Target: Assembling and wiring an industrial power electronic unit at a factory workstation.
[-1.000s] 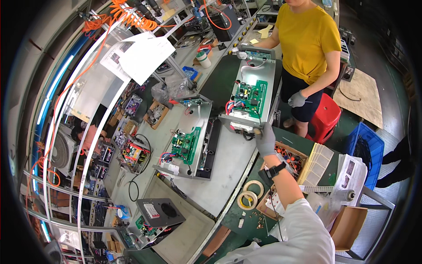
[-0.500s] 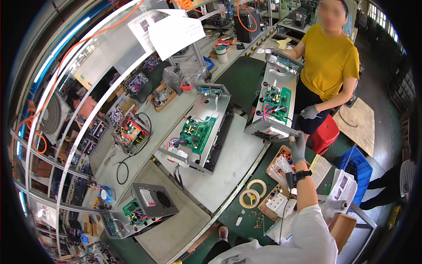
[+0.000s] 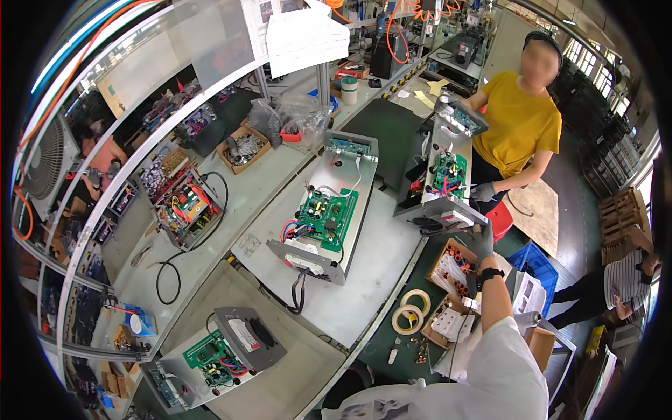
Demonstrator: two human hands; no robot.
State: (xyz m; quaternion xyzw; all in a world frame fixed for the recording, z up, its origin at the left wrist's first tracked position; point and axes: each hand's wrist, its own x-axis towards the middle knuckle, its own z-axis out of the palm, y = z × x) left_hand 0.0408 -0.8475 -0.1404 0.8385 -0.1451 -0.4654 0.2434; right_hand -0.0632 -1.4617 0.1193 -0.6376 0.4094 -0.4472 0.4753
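My right hand (image 3: pixel 481 243), in a grey glove, reaches far forward and grips the near end panel of a metal power-unit chassis (image 3: pixel 448 208). A green circuit board (image 3: pixel 448 172) with coloured wires lies inside this chassis. Across it stands a co-worker in a yellow top (image 3: pixel 519 129), with one gloved hand (image 3: pixel 483 192) beside the board and the other (image 3: pixel 445 105) at the far end panel. Left of it, a second open chassis (image 3: pixel 344 270) with a green board rests on the pale bench, untouched. My left hand is out of view.
A third chassis (image 3: pixel 246 339) stands on the grey mat at lower left. Tape rings (image 3: pixel 407 322), a parts box (image 3: pixel 437 269) and a blue crate (image 3: pixel 535 269) are near my right arm. A bin of metal parts (image 3: pixel 241 164) sits at the back left. Another person (image 3: pixel 619 283) stands at right.
The view has shifted, with the benches appearing moved. My right hand stays at the chassis end panel. The co-worker's lower hand has come in from beside the body to the board.
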